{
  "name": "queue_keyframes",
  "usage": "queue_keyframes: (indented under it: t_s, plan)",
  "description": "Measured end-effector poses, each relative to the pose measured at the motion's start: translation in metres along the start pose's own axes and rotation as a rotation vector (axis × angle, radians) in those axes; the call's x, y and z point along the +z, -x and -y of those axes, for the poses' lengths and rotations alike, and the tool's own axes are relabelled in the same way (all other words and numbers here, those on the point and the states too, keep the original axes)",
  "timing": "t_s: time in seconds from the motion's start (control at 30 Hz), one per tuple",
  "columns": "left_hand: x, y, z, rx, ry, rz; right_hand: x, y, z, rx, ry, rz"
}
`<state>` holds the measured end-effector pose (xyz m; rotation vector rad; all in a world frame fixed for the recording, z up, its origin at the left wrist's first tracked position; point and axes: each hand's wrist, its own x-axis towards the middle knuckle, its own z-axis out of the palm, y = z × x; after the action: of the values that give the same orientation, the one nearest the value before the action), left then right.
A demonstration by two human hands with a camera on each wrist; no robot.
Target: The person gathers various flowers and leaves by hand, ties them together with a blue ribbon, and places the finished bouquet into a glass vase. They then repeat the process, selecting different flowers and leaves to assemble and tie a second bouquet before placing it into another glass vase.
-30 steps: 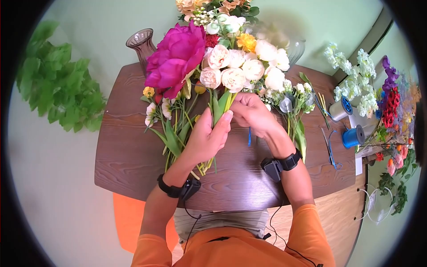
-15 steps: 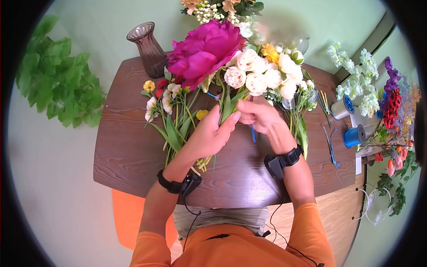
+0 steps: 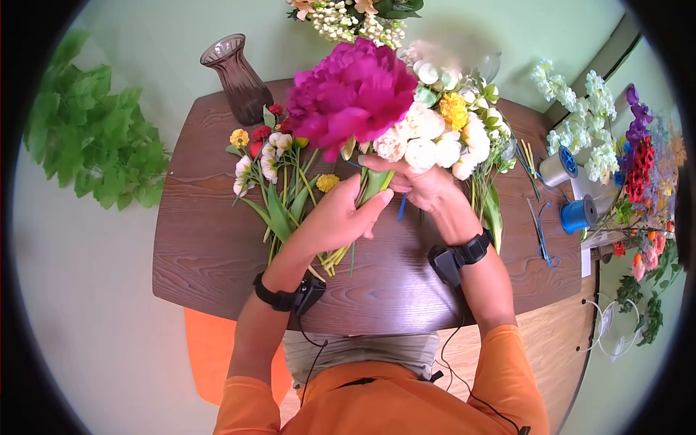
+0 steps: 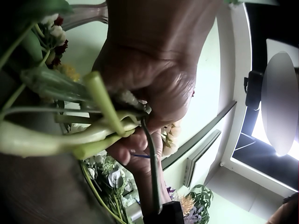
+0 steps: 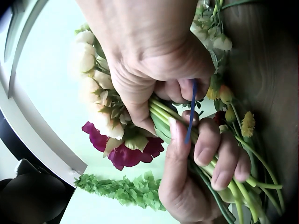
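A bouquet with a large magenta flower [image 3: 351,94], pale roses [image 3: 424,138] and a yellow flower [image 3: 454,111] is held above the table. The left hand [image 3: 341,217] grips its green stems [image 5: 240,193] with curled fingers. Just above, the right hand [image 3: 424,190] has its thumb against the stems, and its curled fingers hold a blue ribbon [image 5: 192,112] whose end hangs down. In the left wrist view, cut stem ends [image 4: 100,102] stick out of the left hand [image 4: 154,79].
Loose flowers [image 3: 279,210] lie left of the hands, white ones [image 3: 493,210] to the right. A dark glass vase [image 3: 243,83] stands at the table's back left. Ribbon spools [image 3: 578,215], cut stems and blue ribbon pieces [image 3: 541,235] are at the right edge.
The bouquet has turned and shifted right, its magenta flower now nearer the middle and leaning over the pale roses. Both hands stay on the stems.
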<state>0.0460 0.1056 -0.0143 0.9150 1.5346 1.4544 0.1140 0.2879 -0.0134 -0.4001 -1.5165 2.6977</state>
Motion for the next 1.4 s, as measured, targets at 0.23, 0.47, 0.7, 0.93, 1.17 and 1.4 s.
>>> queue_keyframes:
  t_s: [0.23, 0.47, 0.7, 0.93, 1.17, 1.4]
  plan:
    - [-0.004, -0.003, 0.010, 0.069, 0.186, -0.030, 0.015, 0.001, -0.006, 0.026, 0.077, 0.074]
    - [0.021, -0.004, 0.016, 0.249, 0.082, -0.268, 0.012, -0.003, -0.009, -0.075, -0.074, -0.013]
    - [0.024, -0.003, 0.001, 0.286, 0.093, -0.355, 0.015, 0.002, -0.001, -0.052, -0.144, 0.184]
    - [0.025, -0.007, 0.010, 0.335, 0.080, -0.401, 0.007, -0.002, -0.006, -0.050, -0.119, 0.206]
    - [0.026, -0.014, 0.032, 0.471, -0.126, -0.470, 0.019, 0.000, -0.005, 0.010, -0.057, -0.013]
    - [0.017, -0.016, 0.034, 0.471, -0.370, -0.568, 0.013, 0.000, -0.005, -0.051, -0.001, 0.025]
